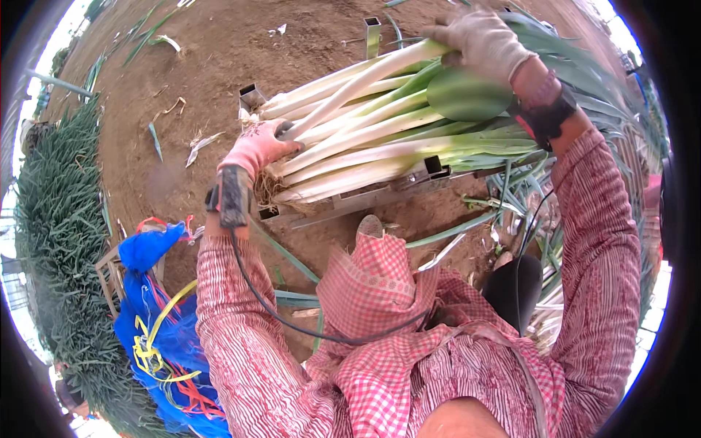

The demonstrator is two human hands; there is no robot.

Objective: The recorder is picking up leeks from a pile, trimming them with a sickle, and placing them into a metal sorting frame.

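Note:
A bundle of long green onions [365,172], white at the root ends on the left and green toward the right, lies across a metal frame [350,200]. My left hand [255,144], in a pinkish glove, is closed round the root end of one green onion [365,86] on top of the bundle. Farther right and higher up, my right hand [485,45], in a pale glove, is closed round the same stalk where it turns green. Its fingertips are slightly blurred. Both wrists wear black straps with a device, and a black cable crosses below.
Upright metal posts [372,36] rise at the frame's far side. Blue netting [164,328] with yellow and red ties lies at left, beside a dense row of green plants [55,219]. Loose leaves and scraps [201,146] litter the brown soil. More onion leaves [511,190] lie at right.

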